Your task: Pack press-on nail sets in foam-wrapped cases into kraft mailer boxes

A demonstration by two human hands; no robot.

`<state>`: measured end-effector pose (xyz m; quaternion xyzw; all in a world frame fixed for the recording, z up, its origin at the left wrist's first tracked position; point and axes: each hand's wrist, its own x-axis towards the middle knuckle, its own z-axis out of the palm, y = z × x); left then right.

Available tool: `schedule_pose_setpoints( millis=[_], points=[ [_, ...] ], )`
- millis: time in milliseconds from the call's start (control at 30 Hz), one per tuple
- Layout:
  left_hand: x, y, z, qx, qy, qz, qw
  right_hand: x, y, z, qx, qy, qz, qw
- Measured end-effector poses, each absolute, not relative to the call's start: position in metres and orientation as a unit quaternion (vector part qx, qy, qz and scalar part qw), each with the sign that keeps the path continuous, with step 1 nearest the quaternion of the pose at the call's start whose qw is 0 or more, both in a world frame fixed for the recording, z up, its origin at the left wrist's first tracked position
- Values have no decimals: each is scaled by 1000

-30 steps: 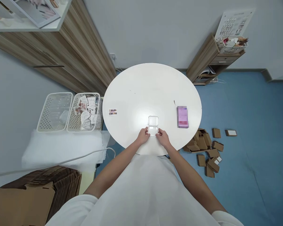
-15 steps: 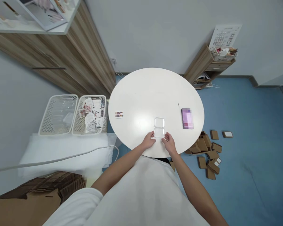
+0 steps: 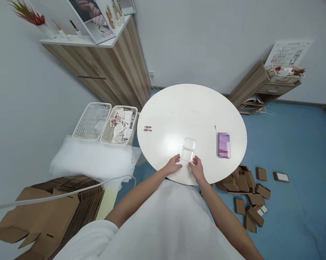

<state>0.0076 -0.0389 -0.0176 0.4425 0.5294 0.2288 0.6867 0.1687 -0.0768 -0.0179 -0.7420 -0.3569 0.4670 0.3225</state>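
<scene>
A clear plastic case (image 3: 187, 155) lies unfolded on the white oval table (image 3: 190, 104), its two halves joined by a hinge and both empty. My left hand (image 3: 173, 165) rests at the left of the near half, thumb and fingers apart. On the other side, my right hand (image 3: 197, 168) is beside the near half's right edge, fingers slightly curled and apart. Whether either hand's fingertips touch the case, I cannot tell. Toward the table's left edge is a small card with rows of coloured dots (image 3: 147, 129). A blurred purple packet (image 3: 223, 145) lies to the right.
Left of the table stand a white basket with cards (image 3: 103, 135) and a basket of clear plastic pieces (image 3: 78, 133). White sheets (image 3: 89, 157), flattened cardboard (image 3: 51, 213) and a cable (image 3: 70, 194) are below them. Small brown boxes (image 3: 240, 206) lie on the floor at right.
The view has shifted, so the table appears farther right and the cabinet top shows more. The case looks slightly turned; both hands remain at its sides.
</scene>
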Motion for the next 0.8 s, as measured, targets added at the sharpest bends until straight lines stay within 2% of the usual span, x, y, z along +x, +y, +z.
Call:
schedule_pose_setpoints(
  millis=[167,300,433,500,633,800],
  points=[
    [20,-52,-14,429,561,237,667,174,-81,-23,-716,-364,497,328],
    [25,-63,-18,441,587,247,632,178,-87,-27,-733,-390,464,309],
    [9,-63,-11,484,638,236,550,177,-84,-20,-729,-493,353,317],
    [-9,-59,-2,513,666,211,498,171,-77,-12,-700,-537,335,329],
    [-55,-49,20,577,707,133,386,152,-56,1,-651,-575,371,328],
    [-122,-20,35,621,731,73,273,115,-23,5,-621,-605,407,286]
  ],
)
